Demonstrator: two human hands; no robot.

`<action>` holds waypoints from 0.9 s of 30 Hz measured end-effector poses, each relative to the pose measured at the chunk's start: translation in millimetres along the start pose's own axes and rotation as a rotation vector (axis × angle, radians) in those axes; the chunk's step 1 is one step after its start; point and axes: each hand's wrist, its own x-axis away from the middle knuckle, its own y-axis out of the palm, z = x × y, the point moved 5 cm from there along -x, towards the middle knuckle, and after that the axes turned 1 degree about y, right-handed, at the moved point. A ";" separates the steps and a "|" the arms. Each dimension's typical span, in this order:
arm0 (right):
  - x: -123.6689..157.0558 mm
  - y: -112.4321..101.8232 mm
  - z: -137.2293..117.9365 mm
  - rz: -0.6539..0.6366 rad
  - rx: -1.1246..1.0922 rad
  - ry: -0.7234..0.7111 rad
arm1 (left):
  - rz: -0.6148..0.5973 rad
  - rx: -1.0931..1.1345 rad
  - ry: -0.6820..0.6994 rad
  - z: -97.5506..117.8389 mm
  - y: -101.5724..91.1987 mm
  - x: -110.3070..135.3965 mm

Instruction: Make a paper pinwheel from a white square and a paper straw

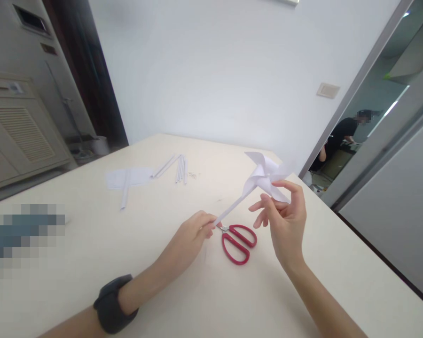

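A white paper pinwheel (267,170) is held up over the table, its blades curled in toward the centre. My left hand (197,227) pinches the lower end of its rolled paper stick between thumb and fingers. Beside the blades, my right hand (285,216) has its fingers apart. Its index fingertip is at a blade's edge; whether it touches cannot be made out. Red-handled scissors (238,244) lie on the table beneath the pinwheel, their blades mostly hidden by my left hand.
Farther back on the white table (183,300) lie several thin paper rolls (181,169), white paper sheets (141,176) with a paper roll (125,190) across them, and small bits (192,175). A wall stands behind. A person (338,136) is beyond the doorway at right.
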 end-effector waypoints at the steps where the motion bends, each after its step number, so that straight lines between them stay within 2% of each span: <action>1: -0.5 -0.5 0.9 0.010 -0.001 0.001 | 0.000 -0.005 -0.003 -1.2 0.3 0.0; 17: -5.2 -4.6 15.9 0.004 0.039 0.027 | -0.021 0.023 -0.017 -1.6 3.1 0.5; 27: -5.8 -5.6 11.0 0.091 0.013 0.071 | -0.026 -0.040 0.006 -2.3 2.5 -0.3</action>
